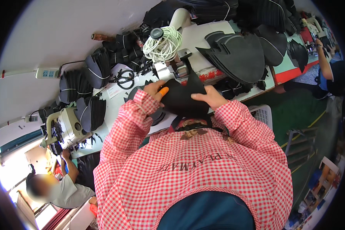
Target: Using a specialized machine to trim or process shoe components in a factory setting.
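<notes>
A flat black piece of sheet material (177, 100) with a pointed tip is stretched between my hands at the front of a pale machine (180, 18). At its left edge grips my left hand (156, 90), an orange cover on one finger. My right hand (211, 97) pinches the opposite edge, thumb on top. The pointed tip lies close beside the machine's round metal part (182, 69); whether they touch, I cannot tell. A coil of pale cord (163, 44) hangs on the machine. More dark pieces (157, 117) lie partly hidden under my left forearm.
Large black cut pieces (241, 57) are stacked to the machine's right. Black-handled scissors (125, 79) and bundled pieces (97, 67) lie left. A white basket (263, 117) stands by my right elbow. Co-workers sit at machines at far left (71, 188) and far right (331, 76).
</notes>
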`<state>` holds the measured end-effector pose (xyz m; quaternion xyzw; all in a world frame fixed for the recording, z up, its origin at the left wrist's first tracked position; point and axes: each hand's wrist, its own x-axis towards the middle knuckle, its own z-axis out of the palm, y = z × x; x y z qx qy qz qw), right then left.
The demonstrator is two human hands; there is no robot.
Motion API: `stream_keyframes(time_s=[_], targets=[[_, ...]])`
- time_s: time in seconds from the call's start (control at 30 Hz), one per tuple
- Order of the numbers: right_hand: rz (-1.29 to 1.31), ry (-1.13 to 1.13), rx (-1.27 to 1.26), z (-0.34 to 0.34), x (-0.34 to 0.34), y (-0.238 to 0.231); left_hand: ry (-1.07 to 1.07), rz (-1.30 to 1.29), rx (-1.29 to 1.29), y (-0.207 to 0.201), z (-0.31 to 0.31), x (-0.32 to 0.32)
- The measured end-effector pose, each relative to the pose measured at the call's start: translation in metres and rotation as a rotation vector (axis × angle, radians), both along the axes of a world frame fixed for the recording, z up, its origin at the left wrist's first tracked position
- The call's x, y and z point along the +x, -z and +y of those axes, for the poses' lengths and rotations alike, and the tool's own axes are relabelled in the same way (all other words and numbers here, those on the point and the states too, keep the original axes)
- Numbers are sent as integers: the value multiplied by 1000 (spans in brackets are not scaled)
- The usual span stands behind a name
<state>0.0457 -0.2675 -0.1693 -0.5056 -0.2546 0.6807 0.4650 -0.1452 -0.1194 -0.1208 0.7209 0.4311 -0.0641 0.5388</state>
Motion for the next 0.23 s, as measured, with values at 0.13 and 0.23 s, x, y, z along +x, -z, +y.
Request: stream_keyframes(time_s=[0.13,0.23], targets=[[-250,106,31,22,-3,8,146,222,438,8,9,12],[-240,127,-15,28,1,-1,179,207,367,24,28,18]])
